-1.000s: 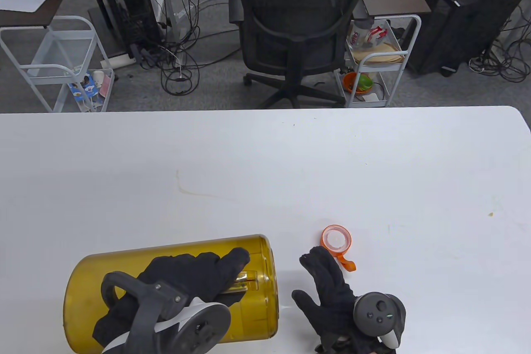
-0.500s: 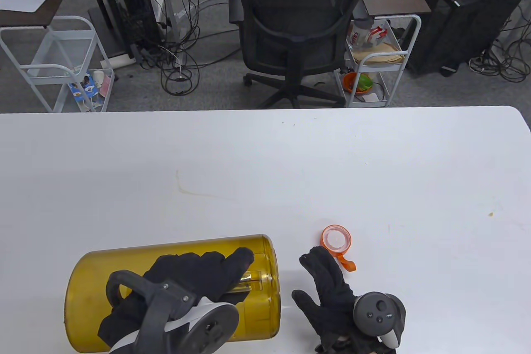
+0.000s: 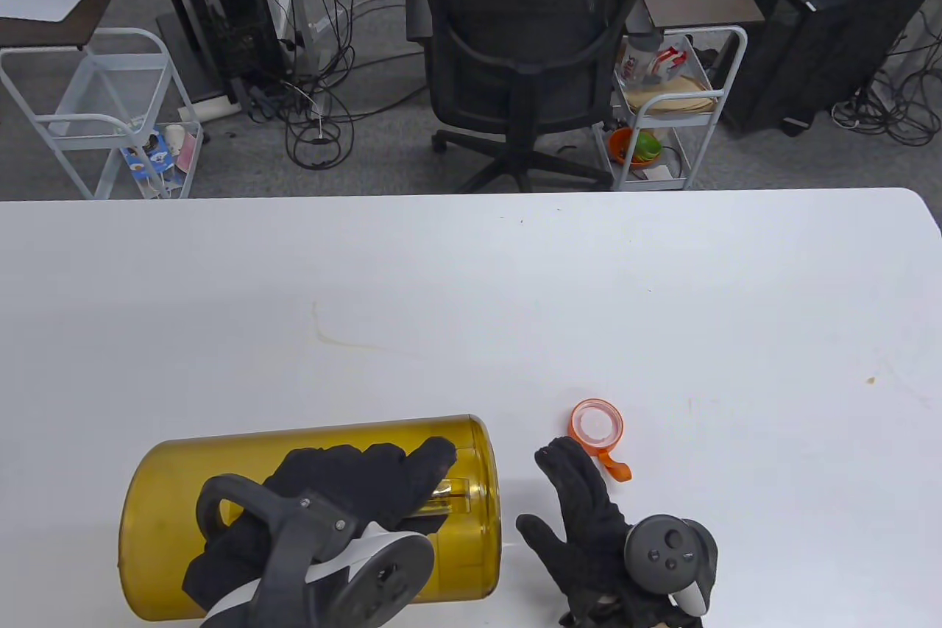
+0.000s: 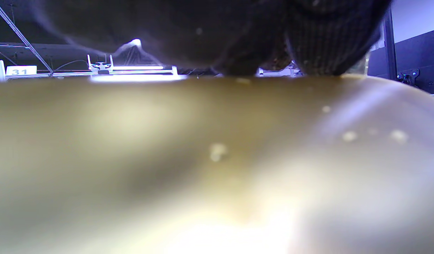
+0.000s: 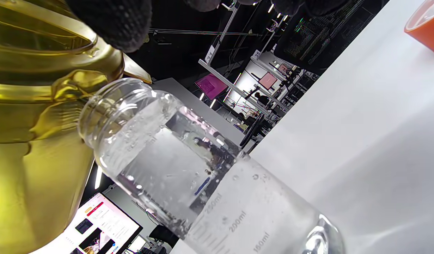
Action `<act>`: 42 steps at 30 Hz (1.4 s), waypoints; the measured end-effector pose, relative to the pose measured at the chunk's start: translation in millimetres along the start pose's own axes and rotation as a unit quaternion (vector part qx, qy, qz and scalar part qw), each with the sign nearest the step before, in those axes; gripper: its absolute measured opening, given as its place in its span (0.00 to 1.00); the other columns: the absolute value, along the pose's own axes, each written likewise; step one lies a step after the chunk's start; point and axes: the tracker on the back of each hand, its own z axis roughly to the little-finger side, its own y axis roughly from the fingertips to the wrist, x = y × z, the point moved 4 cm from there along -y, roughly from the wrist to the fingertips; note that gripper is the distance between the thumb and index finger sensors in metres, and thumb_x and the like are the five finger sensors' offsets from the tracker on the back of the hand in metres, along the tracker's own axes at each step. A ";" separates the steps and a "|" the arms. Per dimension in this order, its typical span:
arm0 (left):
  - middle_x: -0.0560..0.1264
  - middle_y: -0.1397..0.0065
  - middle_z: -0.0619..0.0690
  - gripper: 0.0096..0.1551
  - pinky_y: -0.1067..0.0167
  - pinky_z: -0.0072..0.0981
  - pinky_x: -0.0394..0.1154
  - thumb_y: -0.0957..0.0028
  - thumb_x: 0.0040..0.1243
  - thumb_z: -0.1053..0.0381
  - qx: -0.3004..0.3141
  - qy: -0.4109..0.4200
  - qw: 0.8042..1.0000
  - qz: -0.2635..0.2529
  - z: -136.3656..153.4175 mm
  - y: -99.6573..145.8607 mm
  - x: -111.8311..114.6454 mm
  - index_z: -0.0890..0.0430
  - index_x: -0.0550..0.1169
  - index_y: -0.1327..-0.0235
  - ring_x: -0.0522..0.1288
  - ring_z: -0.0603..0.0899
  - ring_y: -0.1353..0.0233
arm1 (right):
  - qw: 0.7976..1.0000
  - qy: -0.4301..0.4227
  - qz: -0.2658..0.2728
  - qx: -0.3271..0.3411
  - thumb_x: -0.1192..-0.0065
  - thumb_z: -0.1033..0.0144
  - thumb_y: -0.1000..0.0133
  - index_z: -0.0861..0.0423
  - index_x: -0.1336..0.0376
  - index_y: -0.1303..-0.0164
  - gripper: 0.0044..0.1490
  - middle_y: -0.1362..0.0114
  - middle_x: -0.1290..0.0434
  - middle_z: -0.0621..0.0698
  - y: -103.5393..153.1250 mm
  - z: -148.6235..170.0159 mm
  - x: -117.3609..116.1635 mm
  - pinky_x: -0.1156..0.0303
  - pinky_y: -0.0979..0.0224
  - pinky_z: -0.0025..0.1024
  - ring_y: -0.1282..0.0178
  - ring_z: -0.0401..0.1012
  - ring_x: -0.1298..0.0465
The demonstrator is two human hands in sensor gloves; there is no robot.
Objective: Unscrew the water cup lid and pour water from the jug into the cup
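The amber jug [image 3: 221, 466] lies tipped on its side above the table's front edge, spout to the right. My left hand [image 3: 383, 481] grips its handle, the forefinger stretched along the body. The left wrist view is filled by the blurred jug wall [image 4: 167, 158]. The right wrist view shows the clear, lidless cup [image 5: 188, 169] standing with its mouth right under the jug's spout [image 5: 135, 74], bubbles inside. My right hand [image 3: 559, 503] stands beside the cup, fingers straight, thumb spread; I cannot tell whether it touches the cup. The orange lid [image 3: 596, 425] lies just beyond its fingertips.
The white table [image 3: 471, 289] stretches far and to both sides of the hands. Behind its far edge stand a black office chair [image 3: 530, 46] and two white wire carts [image 3: 670, 105].
The jug and my left hand have shifted slightly to the right, toward the cup. My right hand and the lid have stayed put.
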 end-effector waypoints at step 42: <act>0.86 0.64 0.38 0.33 0.65 0.41 0.84 0.59 0.69 0.31 -0.011 0.018 1.000 -0.018 10.7 8.7 7.9 0.39 0.78 0.40 0.84 0.45 0.74 | 1.000 0.005 -0.020 0.000 0.45 0.42 0.40 0.55 0.57 0.16 0.50 0.13 0.62 0.63 0.1 -1.3 -6.6 0.47 0.18 0.62 0.16 0.67 0.52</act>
